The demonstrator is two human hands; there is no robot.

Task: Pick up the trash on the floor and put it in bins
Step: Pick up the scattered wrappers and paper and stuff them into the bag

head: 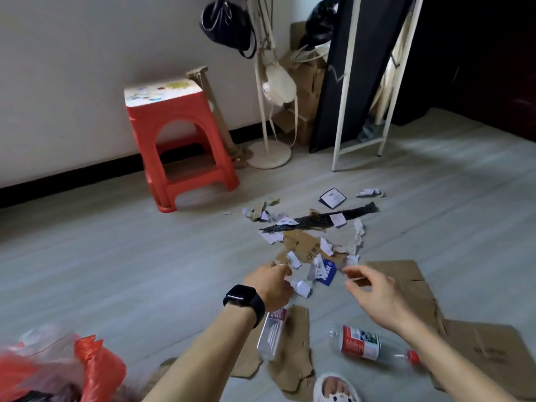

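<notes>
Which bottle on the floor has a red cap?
The red-labelled bottle lying near the right hand. The other bottle, beside the watch, has a dark label.

- Hovering L hand (269, 285) over paper scraps (301, 287), grip unclear.
- Holding R hand (374, 294), fingers loosely spread, above cardboard sheet (412, 274).
- Lying nr R forearm: red-label bottle (362, 342).

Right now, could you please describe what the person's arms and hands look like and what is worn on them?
Both forearms are bare, with no sleeves in view. The left hand and the right hand wear no gloves, and I can see no rings. A black smartwatch with a dark rectangular screen and a black band sits on the left wrist.
</notes>
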